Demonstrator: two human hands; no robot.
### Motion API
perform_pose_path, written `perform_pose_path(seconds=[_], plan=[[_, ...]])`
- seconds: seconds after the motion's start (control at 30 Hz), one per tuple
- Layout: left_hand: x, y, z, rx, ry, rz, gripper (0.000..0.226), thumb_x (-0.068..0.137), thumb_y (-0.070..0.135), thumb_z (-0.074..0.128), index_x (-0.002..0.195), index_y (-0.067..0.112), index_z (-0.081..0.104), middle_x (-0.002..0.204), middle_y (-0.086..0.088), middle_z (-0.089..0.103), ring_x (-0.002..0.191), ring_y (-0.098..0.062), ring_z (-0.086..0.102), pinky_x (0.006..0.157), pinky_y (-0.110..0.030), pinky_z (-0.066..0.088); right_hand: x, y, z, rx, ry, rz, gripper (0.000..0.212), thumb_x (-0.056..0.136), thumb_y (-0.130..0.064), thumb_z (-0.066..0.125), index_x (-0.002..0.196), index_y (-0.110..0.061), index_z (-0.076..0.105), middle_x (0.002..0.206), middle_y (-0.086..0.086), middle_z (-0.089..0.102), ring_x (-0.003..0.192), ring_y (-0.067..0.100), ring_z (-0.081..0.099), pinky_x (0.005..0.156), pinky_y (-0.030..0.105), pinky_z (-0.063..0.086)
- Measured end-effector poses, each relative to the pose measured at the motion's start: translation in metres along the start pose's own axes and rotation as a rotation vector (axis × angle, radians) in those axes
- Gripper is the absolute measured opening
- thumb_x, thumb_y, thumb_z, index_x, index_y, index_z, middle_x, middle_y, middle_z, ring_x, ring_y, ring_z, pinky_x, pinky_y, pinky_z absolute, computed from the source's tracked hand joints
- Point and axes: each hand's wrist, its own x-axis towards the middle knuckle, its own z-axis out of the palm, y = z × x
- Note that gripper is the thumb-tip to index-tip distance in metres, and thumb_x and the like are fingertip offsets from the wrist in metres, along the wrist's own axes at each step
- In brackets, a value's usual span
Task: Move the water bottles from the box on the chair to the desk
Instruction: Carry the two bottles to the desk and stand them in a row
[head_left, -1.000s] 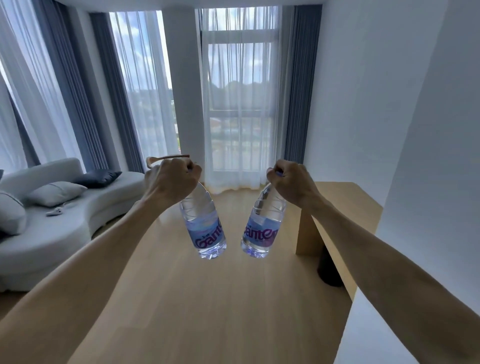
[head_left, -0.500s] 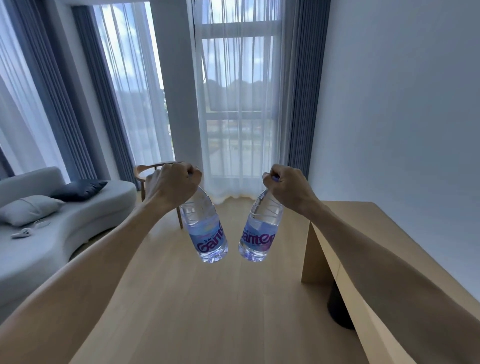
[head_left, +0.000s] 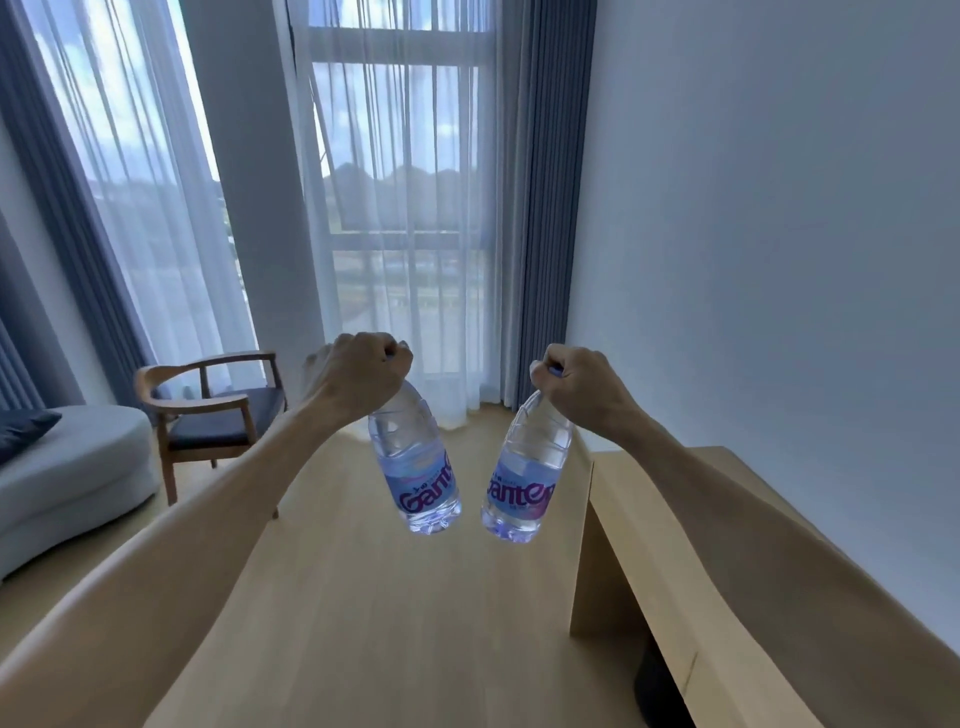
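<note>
Clear bottles (head_left: 415, 467) (head_left: 524, 478) hang by their necks below each closed grip (head_left: 358, 379) (head_left: 582, 384).

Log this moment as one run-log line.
phase: carrying | left hand: grips left bottle by neck | right hand: grips right bottle by neck | bottles: hanging over floor | desk: at right

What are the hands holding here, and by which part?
Each grips a clear plastic water bottle by its capped neck: left hand one bottle, right hand the other.
</note>
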Motion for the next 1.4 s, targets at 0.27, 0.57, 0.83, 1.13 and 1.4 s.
perform_pose_path(seconds=[0.27, 0.57, 0.83, 1.13, 1.4], plan=[[0.135, 0.031, 0.119, -0.076, 0.012, 0.091, 0.043, 0.093, 0.036, 0.039, 0.058, 0.011, 0.046, 0.056, -0.004, 0.054, 0.055, -0.022, 0.049, 0.060, -0.033, 0.033, 0.091, 0.103, -0.006, -0.062, 0.104, 0.160, 0.032, 0.093, -0.027, 0.053, 0.069, -0.007, 0.050, 0.063, 0.007, 0.055, 0.056, 0.016, 0.044, 0.051, 0.027, 0.036], [0.240, 0.097, 0.271, -0.197, -0.059, 0.185, 0.042, 0.092, 0.036, 0.038, 0.059, 0.010, 0.042, 0.053, -0.003, 0.049, 0.052, -0.021, 0.043, 0.053, -0.028, 0.029, 0.165, 0.246, -0.035, -0.116, 0.212, 0.314, 0.034, 0.092, -0.025, 0.054, 0.062, -0.014, 0.044, 0.055, -0.001, 0.047, 0.053, 0.015, 0.041, 0.052, 0.029, 0.036], [0.306, 0.163, 0.387, -0.296, -0.139, 0.296, 0.044, 0.094, 0.036, 0.040, 0.056, 0.016, 0.037, 0.047, 0.004, 0.044, 0.048, -0.015, 0.041, 0.052, -0.026, 0.030, 0.201, 0.360, -0.058, -0.121, 0.234, 0.431, 0.035, 0.093, -0.026, 0.053, 0.062, -0.016, 0.040, 0.056, -0.002, 0.045, 0.054, 0.016, 0.039, 0.055, 0.030, 0.035], [0.353, 0.260, 0.536, -0.418, -0.366, 0.424, 0.043, 0.093, 0.039, 0.039, 0.058, 0.014, 0.041, 0.052, 0.002, 0.050, 0.053, -0.023, 0.051, 0.053, -0.029, 0.038, 0.193, 0.475, -0.093, -0.181, 0.356, 0.645, 0.036, 0.094, -0.028, 0.052, 0.062, -0.017, 0.037, 0.054, -0.004, 0.042, 0.051, 0.013, 0.035, 0.053, 0.030, 0.032], [0.377, 0.368, 0.662, -0.527, -0.611, 0.738, 0.037, 0.093, 0.035, 0.041, 0.064, 0.012, 0.040, 0.055, -0.004, 0.052, 0.051, -0.022, 0.042, 0.051, -0.027, 0.034, 0.168, 0.550, -0.113, -0.298, 0.525, 0.916, 0.036, 0.092, -0.025, 0.053, 0.060, -0.019, 0.037, 0.051, -0.006, 0.041, 0.046, 0.009, 0.033, 0.050, 0.028, 0.030]])
